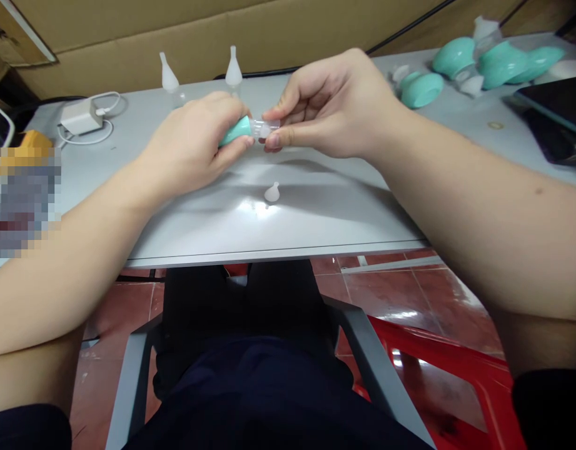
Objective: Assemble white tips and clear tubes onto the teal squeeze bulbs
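Note:
My left hand (201, 140) is wrapped round a teal squeeze bulb (237, 130), which looks like part of a nasal aspirator. A clear plastic tube (258, 127) sticks out of the bulb's right end, with something whitish inside it. Thumb and fingers of my right hand (325, 109) pinch the tube's far end; its tip is hidden by them. Below both hands, a small white soft nozzle tip (272, 192) stands on the table (212, 234). Behind my left hand are two taller white nozzles on clear bases, one at left (169, 76) and another nozzle (233, 69) nearer the middle.
Several teal bulbs (501, 64) with clear and white ends lie at the back right. A dark flat device (557, 112) rests near the right edge. At the left are a white charger (81, 117) with its cable and a yellow object (34, 147). Cardboard (175, 31) lines the back.

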The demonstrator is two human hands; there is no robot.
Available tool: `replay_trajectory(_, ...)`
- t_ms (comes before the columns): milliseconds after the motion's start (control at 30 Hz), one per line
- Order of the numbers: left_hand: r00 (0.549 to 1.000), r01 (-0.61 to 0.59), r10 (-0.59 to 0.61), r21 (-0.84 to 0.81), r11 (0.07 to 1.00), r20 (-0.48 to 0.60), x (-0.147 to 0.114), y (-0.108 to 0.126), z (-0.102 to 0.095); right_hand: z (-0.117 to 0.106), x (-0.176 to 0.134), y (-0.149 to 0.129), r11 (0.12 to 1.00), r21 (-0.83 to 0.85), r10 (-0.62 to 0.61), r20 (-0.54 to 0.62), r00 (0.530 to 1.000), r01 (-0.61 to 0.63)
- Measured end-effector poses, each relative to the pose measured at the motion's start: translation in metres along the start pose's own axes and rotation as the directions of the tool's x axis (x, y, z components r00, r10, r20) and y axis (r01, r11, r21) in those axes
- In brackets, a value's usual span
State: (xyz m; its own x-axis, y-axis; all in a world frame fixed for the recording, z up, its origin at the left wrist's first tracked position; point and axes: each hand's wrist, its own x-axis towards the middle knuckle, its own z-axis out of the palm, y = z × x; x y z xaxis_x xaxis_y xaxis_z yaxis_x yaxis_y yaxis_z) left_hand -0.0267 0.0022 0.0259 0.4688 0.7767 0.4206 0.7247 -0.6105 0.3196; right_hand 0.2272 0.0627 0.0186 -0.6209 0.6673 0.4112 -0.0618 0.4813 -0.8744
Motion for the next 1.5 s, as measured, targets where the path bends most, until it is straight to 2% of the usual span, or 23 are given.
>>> replay_trajectory(300, 0.995, -0.029, 0.021, 0.083, 0.996, 0.101, 0.0, -0.007, -0.001, 0.007, -0.004, 0.0, 0.993, -0.067, 0.095, 0.021, 0.995, -0.093)
replay_trajectory(400, 0.997, -0.021, 0.018, 0.043, 0.999, 0.069, 0.0, -0.004, 0.0, 0.008, -0.004, 0.0, 0.995, -0.047, 0.092, 0.037, 0.995, -0.09)
replay_trajectory(567, 1.0, -0.009, 0.008, -0.116, 0.993, -0.006, 0.0, 0.002, 0.0, 0.011, -0.003, -0.011, 0.998, -0.031, 0.047, -0.003, 0.999, -0.047)
replay_trajectory(667, 1.0, 0.013, -0.013, -0.186, 0.983, 0.001, 0.001, 0.003, -0.002, 0.01, -0.003, -0.018, 0.991, -0.105, 0.091, 0.012, 0.996, -0.089)
replay_trajectory(767, 0.999, 0.05, -0.048, -0.155, 0.987, 0.017, 0.001, 0.004, -0.006, 0.003, -0.004, -0.021, 0.958, -0.232, 0.17, -0.009, 0.985, -0.167)
replay_trajectory(867, 0.995, 0.099, -0.095, -0.12, 0.988, 0.038, 0.001, 0.004, -0.009, -0.005, -0.005, -0.021, 0.917, -0.351, 0.24, 0.109, 0.965, -0.189)
replay_trajectory(900, 0.993, 0.113, -0.109, -0.11, 0.987, 0.043, 0.001, 0.003, -0.01, -0.007, -0.005, -0.021, 0.909, -0.369, 0.275, 0.186, 0.943, -0.192)
replay_trajectory(1000, 0.992, 0.123, -0.118, -0.102, 0.987, 0.052, 0.002, 0.0, -0.009, -0.005, -0.005, -0.016, 0.895, -0.405, 0.358, 0.409, 0.839, -0.184)
replay_trajectory(1033, 0.992, 0.115, -0.11, -0.096, 0.989, 0.055, 0.002, -0.001, -0.008, -0.004, -0.005, -0.015, 0.889, -0.429, 0.368, 0.454, 0.812, -0.163)
replay_trajectory(1100, 0.993, 0.103, -0.098, -0.068, 0.992, 0.062, 0.002, -0.002, -0.008, -0.002, -0.006, -0.013, 0.871, -0.479, 0.367, 0.481, 0.796, -0.111)
replay_trajectory(1167, 0.992, 0.098, -0.095, -0.036, 0.995, 0.083, 0.002, 0.0, -0.01, -0.004, -0.006, -0.013, 0.865, -0.492, 0.352, 0.445, 0.823, -0.104)
replay_trajectory(1233, 0.989, 0.101, -0.097, -0.027, 0.995, 0.11, 0.002, 0.002, -0.012, -0.009, -0.005, -0.015, 0.89, -0.432, 0.324, 0.379, 0.867, -0.144)
replay_trajectory(1367, 0.989, 0.099, -0.096, -0.016, 0.995, 0.11, 0.002, 0.001, -0.013, -0.016, -0.001, -0.014, 0.958, -0.206, 0.229, 0.128, 0.965, -0.2)
replay_trajectory(1500, 0.991, 0.085, -0.082, -0.02, 0.996, 0.102, 0.002, -0.003, -0.011, -0.012, 0.005, -0.006, 0.989, 0.025, 0.149, -0.022, 0.989, -0.148)
